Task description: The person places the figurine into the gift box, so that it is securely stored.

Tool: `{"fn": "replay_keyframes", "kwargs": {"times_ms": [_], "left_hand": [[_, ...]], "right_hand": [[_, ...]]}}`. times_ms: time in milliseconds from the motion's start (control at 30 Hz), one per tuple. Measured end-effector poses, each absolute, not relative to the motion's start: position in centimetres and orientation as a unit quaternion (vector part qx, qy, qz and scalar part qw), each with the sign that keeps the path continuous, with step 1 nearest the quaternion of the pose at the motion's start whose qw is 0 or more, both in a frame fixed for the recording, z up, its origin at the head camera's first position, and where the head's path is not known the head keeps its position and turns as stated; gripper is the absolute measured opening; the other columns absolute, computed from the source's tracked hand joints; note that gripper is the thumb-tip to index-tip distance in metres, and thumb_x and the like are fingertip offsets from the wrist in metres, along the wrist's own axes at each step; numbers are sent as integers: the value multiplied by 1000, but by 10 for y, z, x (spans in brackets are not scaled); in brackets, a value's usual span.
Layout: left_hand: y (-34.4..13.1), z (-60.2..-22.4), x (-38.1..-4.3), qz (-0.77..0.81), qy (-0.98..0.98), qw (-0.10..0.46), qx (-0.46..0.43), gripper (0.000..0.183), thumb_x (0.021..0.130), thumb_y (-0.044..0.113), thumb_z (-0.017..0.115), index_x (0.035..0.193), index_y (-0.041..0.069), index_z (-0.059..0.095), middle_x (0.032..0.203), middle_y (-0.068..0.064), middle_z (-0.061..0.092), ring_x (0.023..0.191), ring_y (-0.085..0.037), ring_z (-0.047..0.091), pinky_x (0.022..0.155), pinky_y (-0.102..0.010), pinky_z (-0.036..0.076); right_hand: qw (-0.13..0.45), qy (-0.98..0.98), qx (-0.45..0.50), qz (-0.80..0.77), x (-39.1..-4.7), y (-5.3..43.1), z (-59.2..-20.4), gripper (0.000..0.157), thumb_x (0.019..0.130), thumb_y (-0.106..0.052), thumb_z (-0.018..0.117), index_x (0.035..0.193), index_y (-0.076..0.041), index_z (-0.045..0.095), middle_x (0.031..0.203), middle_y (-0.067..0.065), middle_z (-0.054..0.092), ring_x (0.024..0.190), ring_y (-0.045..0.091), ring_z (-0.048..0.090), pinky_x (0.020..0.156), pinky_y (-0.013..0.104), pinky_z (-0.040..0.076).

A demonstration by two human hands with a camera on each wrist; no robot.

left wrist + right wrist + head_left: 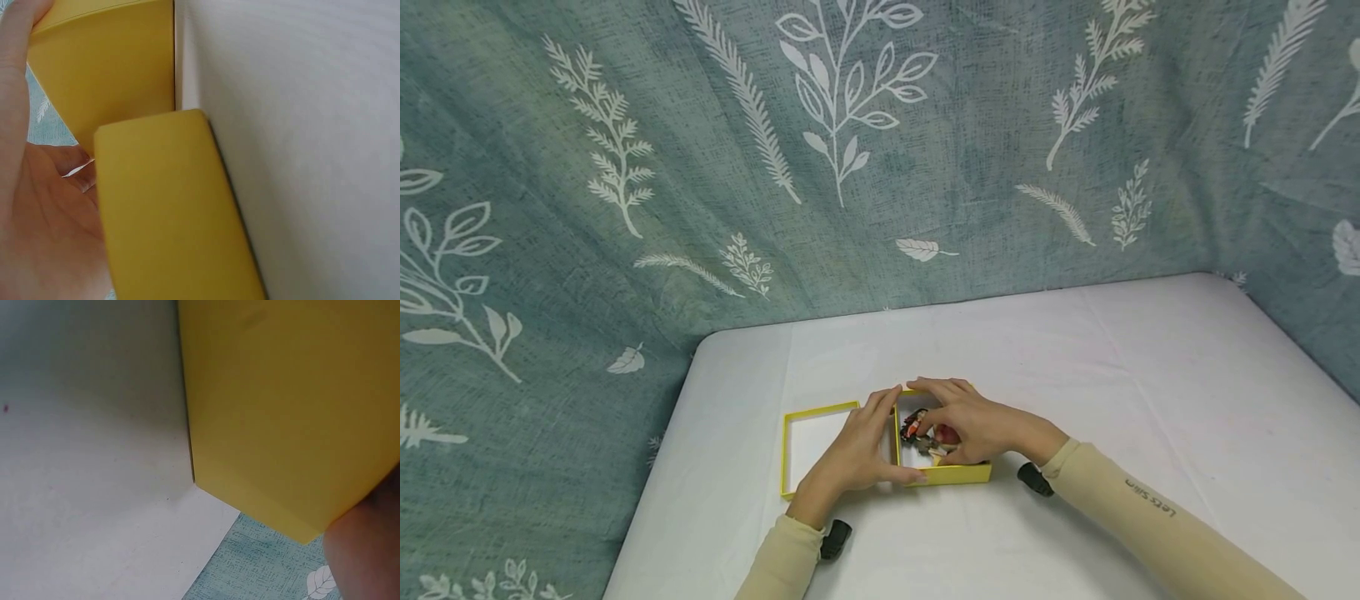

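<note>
A yellow open box (955, 475) with a white inside holds several small colourful items that look like figurines (913, 425), in red, black and brown. My left hand (857, 446) grips the box at its left side, the thumb along the front wall and the fingers at the back left corner. In the left wrist view the thumb and palm of the left hand (56, 212) are beside the yellow walls. My right hand (973, 425) reaches in from the right, fingers curled round the figurines and partly hiding them. The right wrist view shows mostly the yellow box wall (281, 412).
Left of the box lies a shallow yellow-rimmed lid (785, 454), its white inside facing up. Both stand on a white-covered table (1060, 350). A green leaf-patterned curtain (970, 167) hangs behind and at the sides. Black wrist cameras (835, 540) sit under the forearms.
</note>
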State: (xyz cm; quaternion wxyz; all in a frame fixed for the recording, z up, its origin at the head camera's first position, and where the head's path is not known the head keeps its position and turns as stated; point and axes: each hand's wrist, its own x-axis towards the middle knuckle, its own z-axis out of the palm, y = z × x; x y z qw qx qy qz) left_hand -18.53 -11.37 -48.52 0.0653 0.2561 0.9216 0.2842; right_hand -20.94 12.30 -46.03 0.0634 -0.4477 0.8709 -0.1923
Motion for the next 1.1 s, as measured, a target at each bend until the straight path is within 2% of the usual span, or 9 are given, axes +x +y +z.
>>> {"fn": "replay_keyframes", "kwargs": {"times_ms": [267,833,1100], "left_hand": [[-113,-486,-184,280,924,65,254,123,63,72,77,158,21,16,156,5,29,136,-25,39,107,-48,41],[-114,-487,-185,283,923,69,250,124,62,73,77,158,21,17,156,5,29,140,-25,37,111,-50,36],[-113,-487,-185,286,923,68,249,123,62,73,78,157,22,18,156,6,30,138,-25,37,109,-48,38]], "right_hand": [[59,869,-451,-195,-209,124,-461,39,75,-33,85,108,-18,73,157,15,30,145,35,27,111,60,27],[75,867,-445,-212,-210,124,-459,45,76,-32,84,116,-17,72,156,16,31,144,36,27,111,60,27],[75,863,-449,-217,-211,126,-458,44,78,-35,82,117,-17,71,156,16,31,145,36,27,111,60,26]]}}
